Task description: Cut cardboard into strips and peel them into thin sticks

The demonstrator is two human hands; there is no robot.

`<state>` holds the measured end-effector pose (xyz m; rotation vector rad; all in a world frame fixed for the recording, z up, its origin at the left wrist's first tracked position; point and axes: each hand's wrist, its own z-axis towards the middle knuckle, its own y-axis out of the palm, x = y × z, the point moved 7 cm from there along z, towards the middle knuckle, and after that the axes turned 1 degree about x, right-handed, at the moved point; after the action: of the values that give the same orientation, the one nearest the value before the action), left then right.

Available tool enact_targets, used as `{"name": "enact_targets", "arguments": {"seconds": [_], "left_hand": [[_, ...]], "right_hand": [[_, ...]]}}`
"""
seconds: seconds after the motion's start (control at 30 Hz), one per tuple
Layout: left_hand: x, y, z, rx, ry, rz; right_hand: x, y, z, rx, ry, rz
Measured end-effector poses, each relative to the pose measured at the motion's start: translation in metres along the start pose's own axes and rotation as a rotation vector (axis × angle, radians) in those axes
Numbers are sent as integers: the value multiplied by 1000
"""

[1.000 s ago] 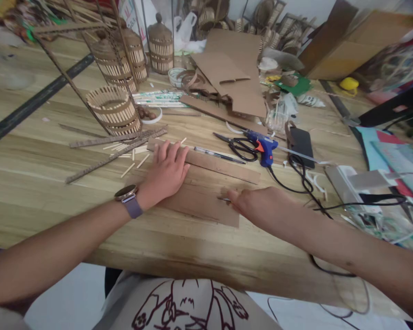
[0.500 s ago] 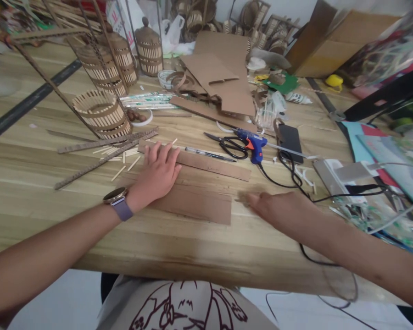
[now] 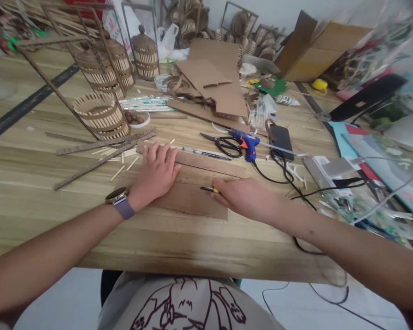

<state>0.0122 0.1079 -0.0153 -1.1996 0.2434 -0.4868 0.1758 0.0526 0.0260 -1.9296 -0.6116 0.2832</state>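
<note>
My left hand lies flat with fingers spread, pressing on a narrow cardboard strip and the edge of a wider cardboard piece below it. In my right hand is a utility knife with a yellow part showing and a dark blade pointing left over the wider piece. Whether the blade touches the cardboard I cannot tell. Just beyond the strip lie a pen, black-handled scissors and a blue glue gun.
An open slatted bucket stands at the left, near brown corrugated strips and loose small sticks. Larger cardboard sheets are piled at the back. A phone, a power strip and cables lie to the right.
My right hand has moved left, bringing the knife over the wider cardboard piece. My left hand stays flat on the cardboard. The view has shifted slightly.
</note>
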Motion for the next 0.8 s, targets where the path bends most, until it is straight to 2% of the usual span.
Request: {"name": "enact_targets", "arguments": {"seconds": [0.1, 0.23, 0.6, 0.7, 0.8], "left_hand": [[2, -3, 0, -17, -10, -21], [5, -6, 0, -39, -14, -44], [7, -3, 0, -33, -8, -69], [10, -2, -1, -65, 42, -87], [13, 0, -2, -107, 112, -116]], "right_hand": [[-14, -3, 20, -46, -12, -28], [-21, -3, 32, -46, -34, -55], [-31, -3, 36, -1, -71, -139], [-36, -3, 36, 72, -117, -165], [-36, 4, 36, 78, -149, -196]]}}
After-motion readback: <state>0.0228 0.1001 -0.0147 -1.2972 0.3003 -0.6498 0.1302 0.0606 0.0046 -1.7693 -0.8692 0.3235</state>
